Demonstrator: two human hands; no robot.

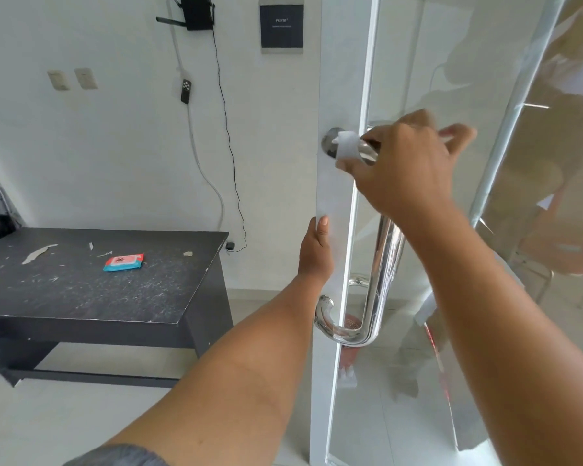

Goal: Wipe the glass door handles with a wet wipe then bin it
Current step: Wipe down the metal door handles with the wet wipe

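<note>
- While my right hand [408,163] clasps one white wet wipe [349,148] round the curved chrome door handle [384,264] at its top, that bend is hidden.
- Behind the clear glass door [418,381] edge my left hand [315,253] loses its fingers; I cannot tell its grip.
- Handles: two.

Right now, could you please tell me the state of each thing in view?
Right hand: grips wipe.
Wipe: pressed on handle top end.
Handle: upright, fixed to door.
Left hand: holds door edge.
Pack: flat on table.

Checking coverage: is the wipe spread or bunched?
Bunched: the wipe is crumpled round the top of the handle, gripped by the right hand.
</note>
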